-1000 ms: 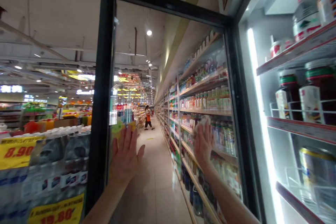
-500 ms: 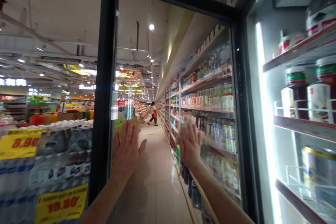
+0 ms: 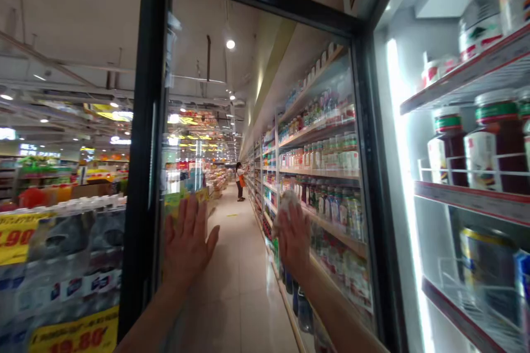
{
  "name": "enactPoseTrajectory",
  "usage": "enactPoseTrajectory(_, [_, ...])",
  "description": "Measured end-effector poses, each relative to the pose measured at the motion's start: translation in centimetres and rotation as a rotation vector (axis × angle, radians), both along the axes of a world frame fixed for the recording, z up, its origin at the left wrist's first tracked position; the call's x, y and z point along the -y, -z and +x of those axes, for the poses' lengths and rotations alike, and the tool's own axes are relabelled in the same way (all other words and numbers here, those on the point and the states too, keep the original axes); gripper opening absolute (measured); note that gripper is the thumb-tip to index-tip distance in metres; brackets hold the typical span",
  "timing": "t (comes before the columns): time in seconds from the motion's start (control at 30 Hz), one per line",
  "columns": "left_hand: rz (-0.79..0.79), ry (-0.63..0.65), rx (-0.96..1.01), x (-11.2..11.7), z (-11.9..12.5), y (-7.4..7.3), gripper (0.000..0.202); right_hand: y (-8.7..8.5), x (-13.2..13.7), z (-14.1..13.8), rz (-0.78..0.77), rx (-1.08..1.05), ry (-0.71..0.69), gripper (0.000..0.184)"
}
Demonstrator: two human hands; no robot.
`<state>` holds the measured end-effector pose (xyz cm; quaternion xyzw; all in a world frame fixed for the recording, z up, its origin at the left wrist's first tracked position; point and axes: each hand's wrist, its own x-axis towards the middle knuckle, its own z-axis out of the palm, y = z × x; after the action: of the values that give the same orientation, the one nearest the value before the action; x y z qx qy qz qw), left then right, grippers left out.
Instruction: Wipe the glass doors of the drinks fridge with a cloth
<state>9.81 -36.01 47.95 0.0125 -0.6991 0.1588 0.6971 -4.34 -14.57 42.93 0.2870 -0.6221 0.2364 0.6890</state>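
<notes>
A black-framed glass fridge door (image 3: 143,121) stands swung open in front of me. My left hand (image 3: 186,242) lies flat on the glass near the frame's left side, fingers spread and open. My right hand (image 3: 295,237) presses a crumpled white cloth (image 3: 284,207) against the glass at mid height, with the cloth showing above the fingertips. Through the glass I see a long supermarket aisle.
The lit fridge interior (image 3: 467,187) is at my right, with jars and cans on wire shelves. Stacked bottled water with yellow price signs (image 3: 74,336) stands at left. Shelves of bottles line the aisle, where a distant person (image 3: 239,181) stands.
My right hand with the cloth has slid leftward across the glass. My left hand stays flat on the pane. The distant person moved from mid-aisle to the shelves.
</notes>
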Motion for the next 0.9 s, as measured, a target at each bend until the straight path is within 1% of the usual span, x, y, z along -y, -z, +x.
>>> enactPoseTrajectory(0.03, [-0.008,-0.006,-0.008,-0.2,0.0,0.2,0.069,0.2,0.2,0.2,0.076,-0.022,-0.009,0.059])
enactPoseTrajectory(0.07, [-0.024,-0.013,-0.008,-0.4,-0.1,0.4,0.068,0.3,-0.2,0.0,0.113,-0.034,-0.008,0.059])
enactPoseTrajectory(0.1, [-0.046,-0.02,0.002,-0.8,-0.2,0.8,0.066,0.3,-1.2,-0.6,0.103,-0.036,0.002,0.059])
enactPoseTrajectory(0.13, [-0.071,-0.028,0.02,-1.3,-0.3,1.2,0.065,0.2,-2.6,-1.6,0.047,-0.028,0.02,0.058])
enactPoseTrajectory(0.2, [-0.118,-0.039,0.051,-2.2,-0.7,2.1,0.063,-0.1,-5.5,-3.7,-0.162,0.023,0.061,0.056])
enactPoseTrajectory(0.23, [-0.131,-0.042,0.057,-2.5,-0.9,2.4,0.063,-0.2,-6.5,-4.5,-0.272,0.058,0.076,0.055])
enactPoseTrajectory(0.27, [-0.13,-0.048,0.057,-2.8,-1.0,2.7,0.064,-0.3,-6.9,-4.8,-0.361,0.089,0.082,0.054])
enactPoseTrajectory(0.3, [-0.125,-0.054,0.051,-3.0,-1.1,2.9,0.064,-0.1,-6.8,-4.7,-0.407,0.112,0.078,0.054])
enactPoseTrajectory(0.33, [-0.124,-0.058,0.041,-3.1,-1.2,3.0,0.063,0.2,-6.2,-4.2,-0.403,0.118,0.066,0.054])
enactPoseTrajectory(0.37, [-0.123,-0.06,0.032,-3.1,-1.3,3.1,0.063,0.7,-5.2,-3.4,-0.336,0.111,0.046,0.055])
enactPoseTrajectory(0.47, [-0.13,-0.057,0.018,-2.9,-1.4,2.9,0.062,2.4,-2.5,-1.0,0.042,0.015,-0.025,0.056])
enactPoseTrajectory(0.5, [-0.132,-0.054,0.014,-2.8,-1.3,2.8,0.062,2.9,-2.3,-0.7,0.122,-0.009,-0.033,0.056])
enactPoseTrajectory(0.53, [-0.132,-0.052,0.015,-2.7,-1.3,2.8,0.062,3.1,-2.4,-0.8,0.135,-0.02,-0.028,0.056])
enactPoseTrajectory(0.57, [-0.132,-0.051,0.018,-2.7,-1.3,2.8,0.062,3.2,-2.9,-1.1,0.076,-0.01,-0.013,0.056])
enactPoseTrajectory(0.67, [-0.129,-0.055,0.029,-2.9,-1.2,2.8,0.063,2.6,-4.1,-2.1,-0.291,0.082,0.03,0.056])
enactPoseTrajectory(0.7, [-0.127,-0.057,0.031,-2.9,-1.2,2.8,0.063,2.3,-3.8,-1.9,-0.352,0.104,0.025,0.056])
enactPoseTrajectory(0.73, [-0.124,-0.057,0.029,-3.0,-1.2,2.9,0.063,2.2,-3.2,-1.4,-0.347,0.111,0.008,0.055])
enactPoseTrajectory(0.77, [-0.121,-0.057,0.025,-3.0,-1.2,2.9,0.063,2.1,-2.2,-0.6,-0.28,0.104,-0.017,0.055])
enactPoseTrajectory(0.83, [-0.117,-0.056,0.022,-3.1,-1.1,2.9,0.064,2.3,-0.3,1.1,-0.05,0.056,-0.076,0.053])
enactPoseTrajectory(0.87, [-0.116,-0.055,0.025,-3.1,-1.1,2.9,0.064,2.5,0.2,1.6,0.051,0.029,-0.096,0.052])
enactPoseTrajectory(0.9, [-0.117,-0.053,0.03,-3.1,-1.1,2.9,0.065,2.8,0.3,1.8,0.114,0.008,-0.103,0.052])
